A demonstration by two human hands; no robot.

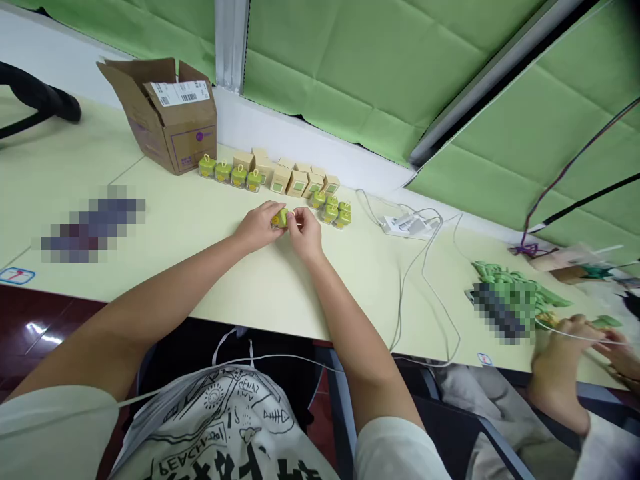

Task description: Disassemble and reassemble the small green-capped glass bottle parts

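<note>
Above the middle of the table, my left hand (257, 228) is closed around a small clear container with a green lid (279, 219). My right hand (307, 233) meets it from the other side, thumb and fingers pinched at the container's edge, where a small pale bit shows; the fingers hide the exact grip. Just beyond stands a row of matching green-lidded containers with loops on top (231, 175). Several more form a cluster (331, 211) to the right. Small kraft-coloured boxes (280, 179) with green labels stand between the two groups.
An open cardboard carton (175, 127) stands at the back left. White cables and a power strip (410, 225) lie on the right. Farther right, a co-worker's hands (575, 333) are beside a pile of green pieces (520, 283). Blurred patches cover two items.
</note>
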